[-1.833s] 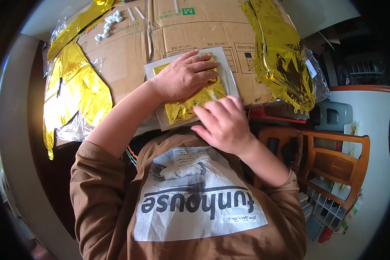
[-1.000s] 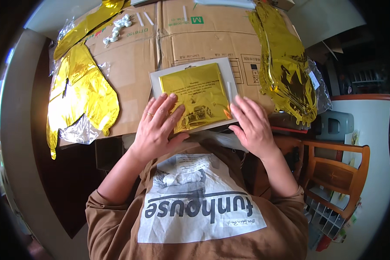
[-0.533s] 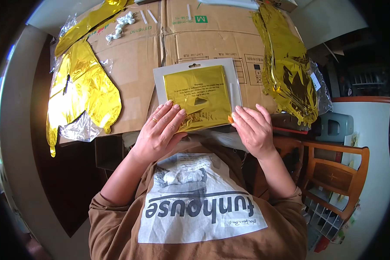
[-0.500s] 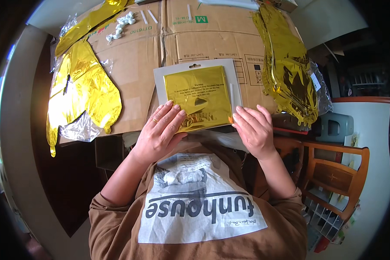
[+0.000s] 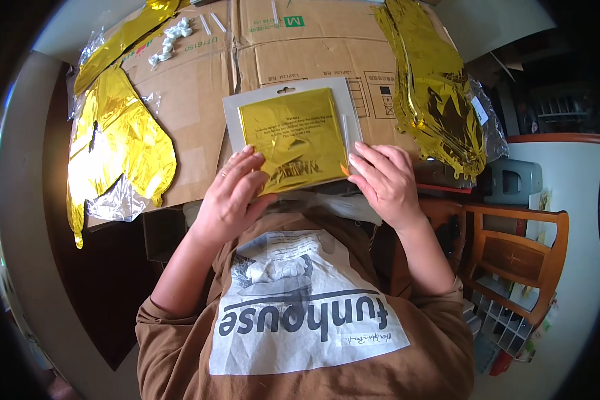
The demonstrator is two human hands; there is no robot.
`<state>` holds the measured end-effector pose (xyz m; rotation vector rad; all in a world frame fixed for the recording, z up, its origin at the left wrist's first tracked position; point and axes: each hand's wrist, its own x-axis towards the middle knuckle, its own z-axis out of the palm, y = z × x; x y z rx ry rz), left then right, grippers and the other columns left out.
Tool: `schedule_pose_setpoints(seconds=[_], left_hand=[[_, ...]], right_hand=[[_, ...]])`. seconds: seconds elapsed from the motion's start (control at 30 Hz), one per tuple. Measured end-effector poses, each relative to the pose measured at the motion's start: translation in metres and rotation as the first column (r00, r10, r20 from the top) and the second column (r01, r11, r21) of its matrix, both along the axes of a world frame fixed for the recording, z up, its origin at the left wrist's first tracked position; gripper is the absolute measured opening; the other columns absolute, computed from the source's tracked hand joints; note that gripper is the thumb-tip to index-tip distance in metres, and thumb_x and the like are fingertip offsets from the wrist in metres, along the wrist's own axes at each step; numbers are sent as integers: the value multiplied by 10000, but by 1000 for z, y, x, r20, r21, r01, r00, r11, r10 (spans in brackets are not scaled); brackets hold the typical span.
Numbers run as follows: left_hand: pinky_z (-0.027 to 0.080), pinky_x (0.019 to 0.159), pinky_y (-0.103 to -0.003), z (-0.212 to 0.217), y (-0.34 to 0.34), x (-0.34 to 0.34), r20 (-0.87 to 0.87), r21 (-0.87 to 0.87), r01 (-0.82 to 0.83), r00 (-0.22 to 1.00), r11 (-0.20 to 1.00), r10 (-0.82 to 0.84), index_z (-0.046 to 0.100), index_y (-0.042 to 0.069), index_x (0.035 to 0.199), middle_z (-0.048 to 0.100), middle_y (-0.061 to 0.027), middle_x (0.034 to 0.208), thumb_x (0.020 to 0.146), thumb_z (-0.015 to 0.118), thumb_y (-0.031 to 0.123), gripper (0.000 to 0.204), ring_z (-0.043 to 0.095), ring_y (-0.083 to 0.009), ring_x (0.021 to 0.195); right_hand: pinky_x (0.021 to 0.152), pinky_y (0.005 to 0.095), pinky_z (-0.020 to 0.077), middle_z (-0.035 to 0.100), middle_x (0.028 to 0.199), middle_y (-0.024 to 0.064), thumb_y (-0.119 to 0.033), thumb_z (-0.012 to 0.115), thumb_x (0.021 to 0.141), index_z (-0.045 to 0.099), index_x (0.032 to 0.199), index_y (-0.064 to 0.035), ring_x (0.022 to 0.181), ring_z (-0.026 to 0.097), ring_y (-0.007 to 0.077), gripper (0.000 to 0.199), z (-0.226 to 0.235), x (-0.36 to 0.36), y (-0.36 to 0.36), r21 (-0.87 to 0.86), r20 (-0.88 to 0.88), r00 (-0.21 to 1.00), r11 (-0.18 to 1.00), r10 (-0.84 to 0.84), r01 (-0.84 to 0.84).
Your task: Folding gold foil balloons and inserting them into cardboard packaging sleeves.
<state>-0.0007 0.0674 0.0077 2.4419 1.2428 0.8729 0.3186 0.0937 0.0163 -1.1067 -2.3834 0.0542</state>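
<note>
Left hand (image 5: 233, 193) pinches the lower left corner of the flat packet of gold foil (image 5: 293, 139), fingers spread over its edge; the packet lies just beyond both hands on the cardboard-covered surface (image 5: 200, 100). Right hand (image 5: 385, 180) grips its lower right corner, fingers together.

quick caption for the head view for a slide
Both hands, left hand and right hand, hold a flat gold foil balloon packet over flattened cardboard boxes.

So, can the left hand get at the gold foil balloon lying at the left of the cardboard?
Probably yes: the left hand holds the packet, but bare cardboard lies between it and the balloon.
</note>
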Motion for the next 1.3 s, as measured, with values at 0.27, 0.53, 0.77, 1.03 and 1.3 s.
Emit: schedule_pose_setpoints(seconds=[0.27, 0.53, 0.77, 1.03, 1.3], left_hand=[[498, 1056, -503, 6, 17, -6, 20, -77, 36, 999, 996, -34, 632, 36, 978, 634, -157, 1191, 754, 839, 100, 312, 568, -397, 1287], [423, 1118, -520, 18, 9, -17, -168, 7, 106, 980, 994, -103, 641, 58, 1065, 631, -160, 1315, 757, 845, 167, 386, 560, -366, 1326], [387, 1133, -538, -3, 6, -26, -116, 119, 68, 992, 991, -54, 656, 68, 955, 706, -100, 1200, 814, 801, 123, 209, 640, -294, 1243], [89, 1207, -627, 7, 8, -17, -70, -29, -177, 982, 984, 175, 642, 123, 738, 717, 4, 1088, 770, 813, 134, 174, 588, -312, 1239], [53, 1197, -632, 16, 8, -12, -118, -204, -343, 938, 917, 325, 642, 113, 905, 629, -49, 1167, 729, 810, 162, 248, 456, -353, 1346]], right_hand=[[1005, 455, 444, 683, 1222, 80, -231, 829, 765, 713, 1142, -75, 1035, 616, 255, 424, -2, 8, 10, 47, 8, 999, 998, 32, -33], [1113, 497, 390, 566, 1407, 106, -271, 833, 745, 568, 1387, -97, 1214, 567, 282, 717, -5, 27, -3, -30, 159, 971, 984, 176, -173], [1007, 447, 458, 689, 1124, 45, -194, 843, 746, 728, 1046, -95, 1029, 618, 238, 336, -13, 16, 10, 126, 18, 991, 983, 131, -132], [831, 400, 445, 663, 851, 41, -208, 840, 746, 747, 737, -119, 851, 612, 243, 129, 16, 4, 28, -383, -104, 983, 918, -150, 100], [761, 439, 493, 643, 769, 126, -302, 859, 739, 623, 727, -34, 762, 630, 322, 357, 37, -6, 41, -568, 161, 946, 757, -283, 323]])
